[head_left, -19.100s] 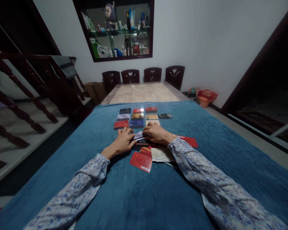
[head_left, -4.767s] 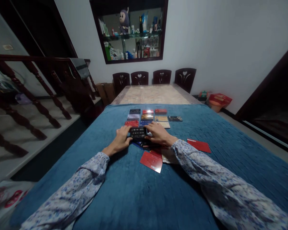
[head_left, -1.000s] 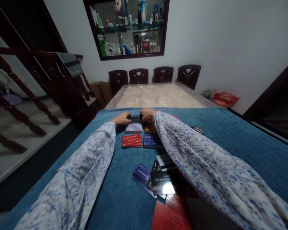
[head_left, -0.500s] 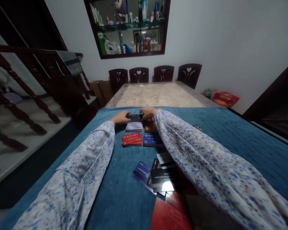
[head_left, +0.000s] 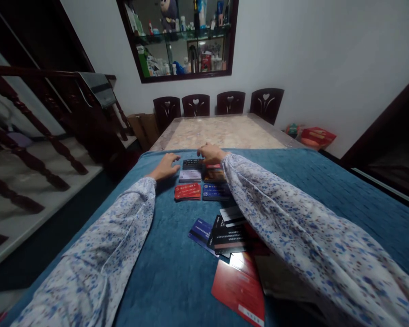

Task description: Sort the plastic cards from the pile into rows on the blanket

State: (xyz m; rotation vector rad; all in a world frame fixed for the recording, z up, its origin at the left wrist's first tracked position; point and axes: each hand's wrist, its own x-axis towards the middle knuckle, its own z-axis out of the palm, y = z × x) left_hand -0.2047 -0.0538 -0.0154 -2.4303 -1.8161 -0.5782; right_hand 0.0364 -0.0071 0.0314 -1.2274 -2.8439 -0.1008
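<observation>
Small card stacks stand in two columns on the blue cloth (head_left: 170, 218): black (head_left: 191, 164), white (head_left: 190, 175) and red (head_left: 187, 191) on the left, gold (head_left: 214, 175) and blue (head_left: 216, 191) on the right. Just left of the black and white stacks is my left hand (head_left: 166, 166), fingers apart, holding nothing. My right hand (head_left: 210, 153) hovers at the far end of the right column, fingers bent down and apart by the black stack's right edge. Nearer lie loose cards: purple (head_left: 201, 234), black (head_left: 230, 240) and red (head_left: 238, 288). My right sleeve hides part of them.
Beyond the cloth the bare marble tabletop (head_left: 221, 131) continues toward dark chairs (head_left: 231, 102). A wooden railing (head_left: 30, 131) stands at the left, and a red bag (head_left: 316, 136) lies beyond the table at the right.
My left hand has let go of the black stack and moved left. My right hand has come off its right side, rising slightly. The view has shifted a little.
</observation>
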